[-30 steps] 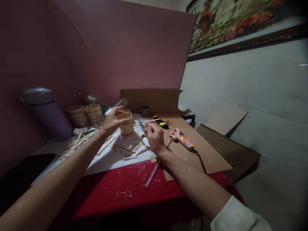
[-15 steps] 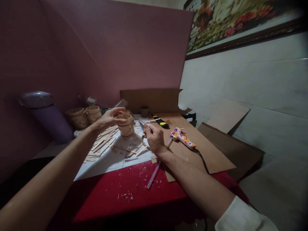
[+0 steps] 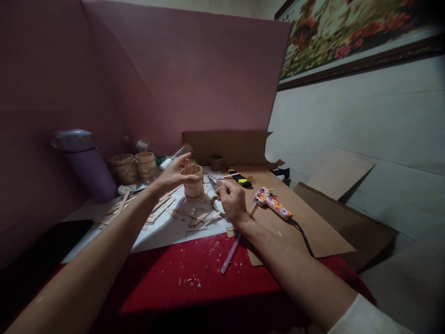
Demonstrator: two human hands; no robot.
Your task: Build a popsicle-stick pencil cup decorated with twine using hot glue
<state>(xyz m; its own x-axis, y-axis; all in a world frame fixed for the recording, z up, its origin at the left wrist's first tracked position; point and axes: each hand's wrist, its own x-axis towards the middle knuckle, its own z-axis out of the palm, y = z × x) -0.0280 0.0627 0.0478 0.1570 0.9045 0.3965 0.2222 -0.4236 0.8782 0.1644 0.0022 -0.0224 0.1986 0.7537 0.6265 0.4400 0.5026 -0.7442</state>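
Pale wood forms the cup [image 3: 193, 189] standing upright on our white paper [image 3: 156, 240]. Our left hand [image 3: 178, 175] is half open about its rim, thumb crossing in front; whether it touches the cup, we cannot tell. Our right hand [image 3: 232, 200] is curled closed just beside a yellow loop handle [image 3: 214, 203]; we cannot tell what, if anything, it grips. To our right lies 1 flowered glue gun [image 3: 273, 204] on cardboard [image 3: 313, 236]; 2 similar cups [image 3: 146, 167] stand further left.
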